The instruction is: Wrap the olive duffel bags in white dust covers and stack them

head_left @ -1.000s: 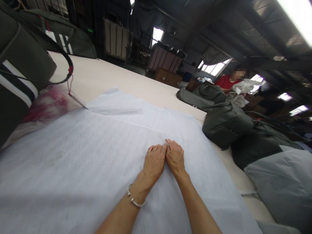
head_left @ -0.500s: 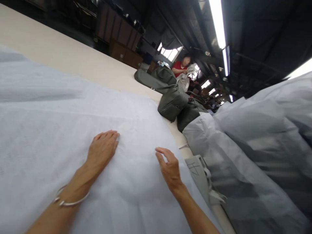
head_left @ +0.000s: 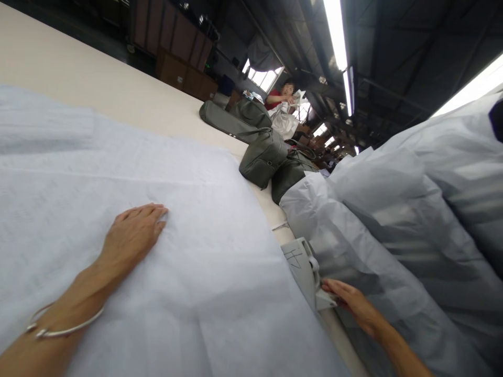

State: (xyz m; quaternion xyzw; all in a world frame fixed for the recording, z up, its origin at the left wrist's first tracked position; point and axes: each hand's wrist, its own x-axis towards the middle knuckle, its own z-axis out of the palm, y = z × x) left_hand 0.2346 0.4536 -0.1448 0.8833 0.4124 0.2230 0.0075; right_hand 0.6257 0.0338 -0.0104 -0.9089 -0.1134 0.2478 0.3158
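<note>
A wide sheet of thin white material [head_left: 204, 225], faintly creased, covers most of the table in front of me. My left hand [head_left: 135, 228] lies flat on it, palm down, with a bangle at the wrist. Past the sheet's right edge, a light grey plastic device [head_left: 301, 267] with dark pen strokes and a looped handle rests at the table edge. My right hand [head_left: 349, 301] is at its near end, fingers stretched out and touching or almost touching it. The thumb side is partly hidden, and I see no firm grip.
Large crumpled white wrapping [head_left: 377, 230] rises along the right side. Dark green bags [head_left: 265, 157] stand at the table's far end. Behind them a person in red [head_left: 275, 98] handles pale material. Cream tabletop [head_left: 118, 84] shows along the far left edge.
My right hand has left its place above the white sheet and moved right to the grey device. My left hand stays flat on the sheet, appearing farther left as the view turned.
</note>
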